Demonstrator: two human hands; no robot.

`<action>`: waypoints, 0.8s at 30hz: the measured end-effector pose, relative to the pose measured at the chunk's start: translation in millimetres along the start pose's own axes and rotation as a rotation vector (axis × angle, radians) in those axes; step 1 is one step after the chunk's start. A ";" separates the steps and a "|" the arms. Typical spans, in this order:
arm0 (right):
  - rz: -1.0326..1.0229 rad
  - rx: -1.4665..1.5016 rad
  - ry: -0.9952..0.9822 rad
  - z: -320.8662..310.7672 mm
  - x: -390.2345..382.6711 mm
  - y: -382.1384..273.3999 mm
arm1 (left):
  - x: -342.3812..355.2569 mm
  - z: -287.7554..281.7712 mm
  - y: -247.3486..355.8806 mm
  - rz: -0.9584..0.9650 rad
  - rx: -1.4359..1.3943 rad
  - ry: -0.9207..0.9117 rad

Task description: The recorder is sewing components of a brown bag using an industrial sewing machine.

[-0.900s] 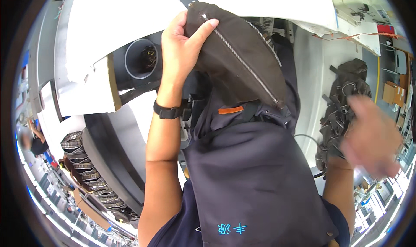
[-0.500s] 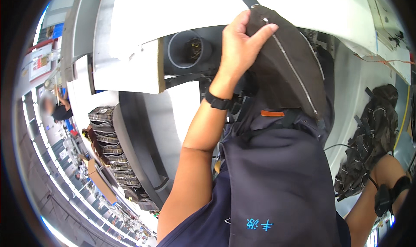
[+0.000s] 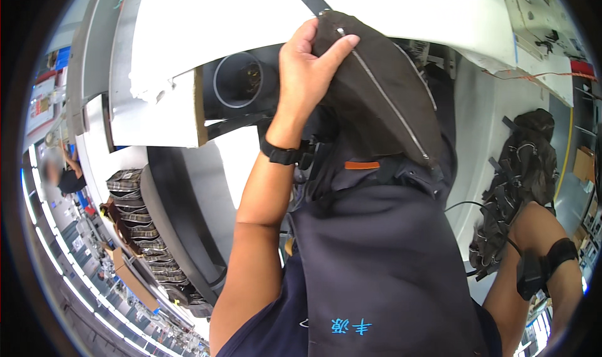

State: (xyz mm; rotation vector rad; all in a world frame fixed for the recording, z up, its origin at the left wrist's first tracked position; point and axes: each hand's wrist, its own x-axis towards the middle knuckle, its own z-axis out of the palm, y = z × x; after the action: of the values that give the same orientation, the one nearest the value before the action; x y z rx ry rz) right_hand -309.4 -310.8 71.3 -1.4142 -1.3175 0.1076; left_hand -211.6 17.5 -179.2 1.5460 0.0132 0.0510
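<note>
My left hand (image 3: 308,65) pinches the upper end of a dark brown fabric zip bag (image 3: 382,100), with the thumb lying on its front beside a silver zipper. A second zipper runs along the bag's right edge. A short dark strap tab (image 3: 311,1) sticks out from the top end, beyond my fingers. The bag's lower end hangs against my dark apron (image 3: 382,250). My right arm is bent at the right, with a black band round it; the right hand itself does not show. Close to that arm lies a pile of similar dark brown bags (image 3: 523,169).
The white table (image 3: 207,18) spans the top. A round bin (image 3: 238,81) with scraps inside stands below its edge, left of my hand. A row of plaid-lined pieces (image 3: 141,213) is stacked at left. Far left, a person (image 3: 69,175) is at work.
The view has shifted, so nearly everything sits further left in it. My left hand keeps the same hold on the bag.
</note>
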 end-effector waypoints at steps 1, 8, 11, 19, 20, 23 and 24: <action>0.005 -0.007 -0.006 0.9 1.0 -0.9 | -0.2 -0.5 0.1 -0.012 0.025 0.001; 0.023 -0.032 0.021 6.1 2.7 -9.4 | -1.0 -1.0 1.2 -0.012 0.058 -0.013; 0.027 -0.037 0.018 8.6 1.2 -8.9 | -0.2 -1.0 0.6 0.005 0.080 -0.008; 0.036 -0.038 0.029 14.5 7.2 -5.8 | -1.6 -1.2 2.4 -0.003 0.076 -0.013; 0.043 -0.038 0.022 15.8 6.3 -6.0 | -1.6 -1.1 1.7 0.010 0.071 -0.005; 0.049 -0.036 0.017 17.9 3.8 -9.9 | -1.1 -1.7 -0.5 0.013 0.063 -0.005; 0.050 -0.028 0.026 18.5 3.5 -11.1 | -0.7 -1.9 -1.0 0.012 0.067 -0.009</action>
State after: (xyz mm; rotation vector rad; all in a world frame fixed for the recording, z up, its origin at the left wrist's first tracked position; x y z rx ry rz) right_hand -327.8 -299.6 74.9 -1.4686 -1.2672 0.1045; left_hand -212.4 19.3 -180.3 1.6137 -0.0018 0.0534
